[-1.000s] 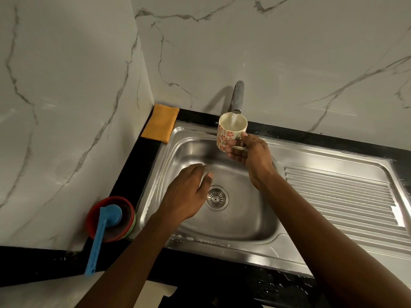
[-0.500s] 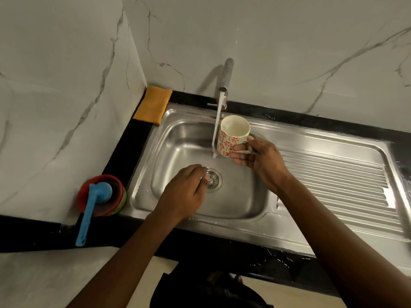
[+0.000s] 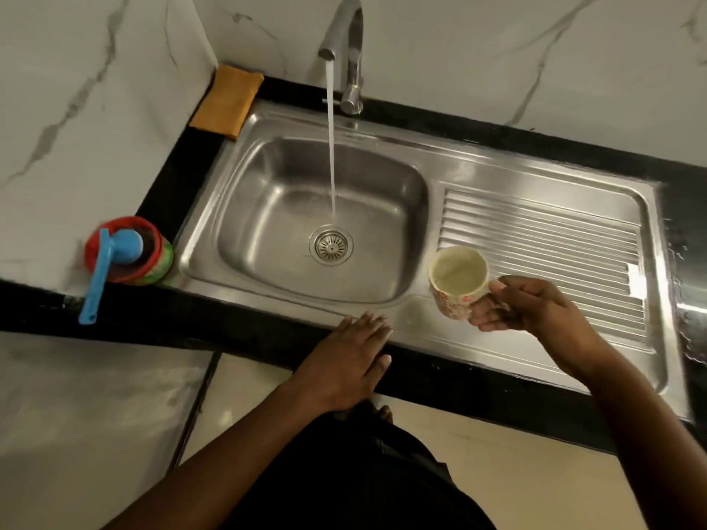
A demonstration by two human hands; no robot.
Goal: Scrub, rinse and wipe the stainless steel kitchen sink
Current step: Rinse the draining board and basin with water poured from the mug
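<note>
The stainless steel sink point(image 3: 237, 208) sits in a black counter, its basin wet, with a round drain point(image 3: 331, 244) in the floor. Water runs from the tap point(image 3: 346, 40) in a thin stream onto the basin just behind the drain. My right hand point(image 3: 524, 306) holds a floral cup point(image 3: 457, 283) by its handle, upright, above the near left corner of the ribbed drainboard point(image 3: 543, 254). My left hand point(image 3: 346, 361) lies flat with straight fingers on the sink's front rim and counter edge, holding nothing.
An orange cloth point(image 3: 227, 101) lies folded at the back left corner by the marble wall. Red and green stacked bowls point(image 3: 149, 254) with a blue scoop point(image 3: 109, 269) stand on the counter left of the sink. The floor shows below the counter edge.
My right hand carried the cup from under the tap to the drainboard's near corner. My left hand came out of the basin to the front rim. The camera view tilted down.
</note>
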